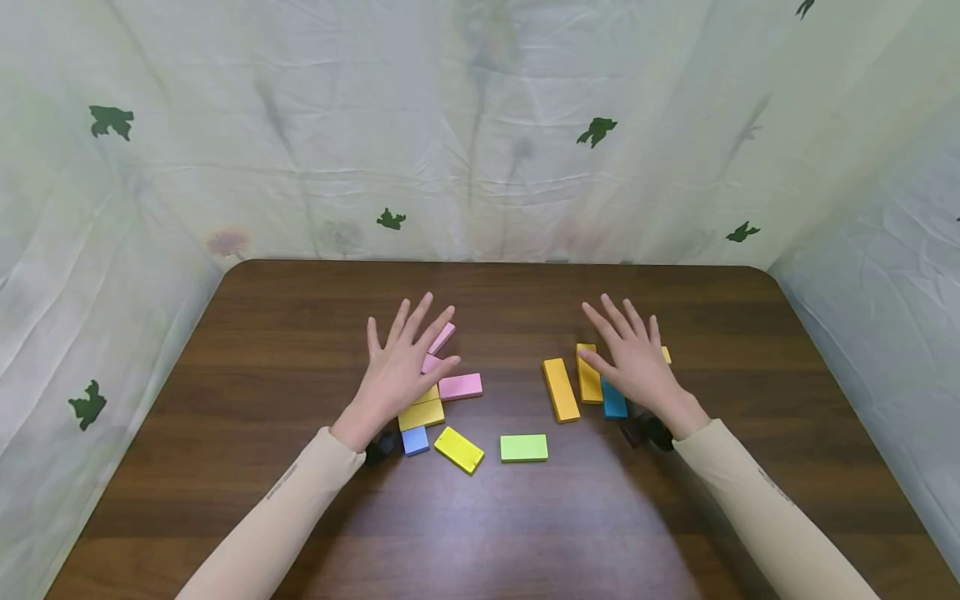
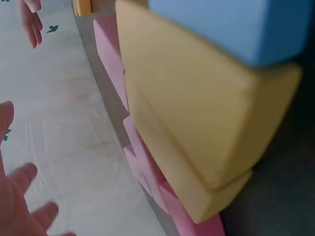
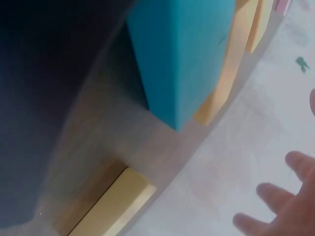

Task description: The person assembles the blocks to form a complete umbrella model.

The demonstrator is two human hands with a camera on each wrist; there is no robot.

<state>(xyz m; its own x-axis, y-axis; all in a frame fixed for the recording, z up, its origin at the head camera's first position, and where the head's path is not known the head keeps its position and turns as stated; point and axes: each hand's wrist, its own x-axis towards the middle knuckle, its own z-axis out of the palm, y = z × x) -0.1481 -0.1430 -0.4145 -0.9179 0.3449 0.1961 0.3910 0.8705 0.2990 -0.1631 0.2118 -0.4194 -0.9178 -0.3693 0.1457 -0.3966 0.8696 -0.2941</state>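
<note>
My left hand (image 1: 402, 367), fingers spread, hovers above a cluster of blocks on the left and holds nothing. Partly hidden under it are pale yellow blocks (image 1: 422, 414), a blue block (image 1: 415, 441) and several pink blocks (image 1: 461, 386). In the left wrist view the pale yellow block (image 2: 192, 93) fills the middle, with the blue block (image 2: 211, 24) beside it. My right hand (image 1: 633, 358) is also spread and empty, over the right group. Around it lie two orange blocks (image 1: 561, 390) and a teal-blue block (image 1: 613, 400), which looms large in the right wrist view.
A bright yellow block (image 1: 459, 450) and a light green block (image 1: 523, 447) lie between the arms on the brown wooden table (image 1: 480, 533). Another pale yellow block (image 3: 115, 204) sits right of the teal one. A white curtain (image 1: 480, 125) with green leaf shapes surrounds the table.
</note>
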